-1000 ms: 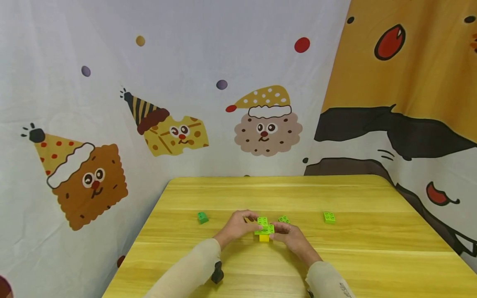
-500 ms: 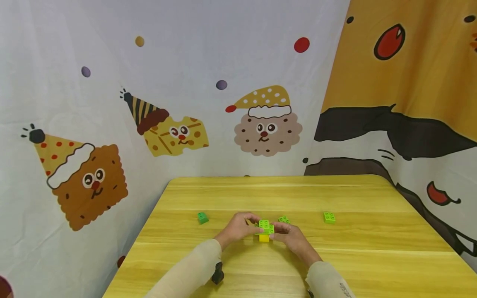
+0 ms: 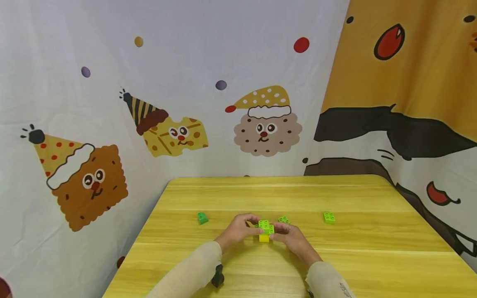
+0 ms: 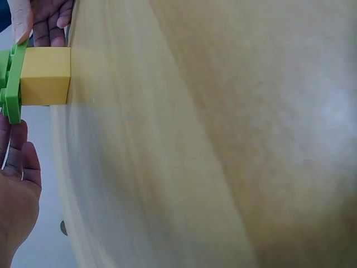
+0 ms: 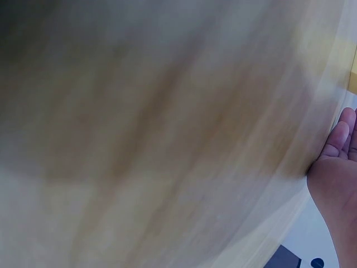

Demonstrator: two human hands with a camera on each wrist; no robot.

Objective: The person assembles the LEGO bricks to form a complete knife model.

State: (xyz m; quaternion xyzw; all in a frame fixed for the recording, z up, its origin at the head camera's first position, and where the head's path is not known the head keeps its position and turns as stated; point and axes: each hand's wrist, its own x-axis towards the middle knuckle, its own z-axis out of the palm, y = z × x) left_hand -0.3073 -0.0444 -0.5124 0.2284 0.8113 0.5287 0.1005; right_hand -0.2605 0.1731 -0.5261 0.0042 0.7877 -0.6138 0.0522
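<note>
Near the table's middle stands a small stack of toy building blocks. At its base is a yellow block (image 3: 264, 238), also large in the left wrist view. A flat light green plate (image 4: 15, 89) lies across the yellow block, and a light green brick (image 3: 263, 224) sits on top of it. My left hand (image 3: 240, 227) pinches the top brick from the left, thumb in front. On the opposite side, my right hand (image 3: 292, 238) grips the plate's right end between thumb and fingers. The right wrist view catches only part of the right hand and a sliver of yellow.
On the wooden table (image 3: 357, 265) lie a dark green brick (image 3: 203, 218) at left and a light green brick (image 3: 329, 217) at right. Another light green piece (image 3: 283, 219) lies just behind my right hand. A cartoon-printed cloth (image 3: 223, 49) hangs behind the table.
The top light green brick has come down and forward onto the plate, with my left hand moving along with it. My right hand keeps its place. Little differs over the last half second.
</note>
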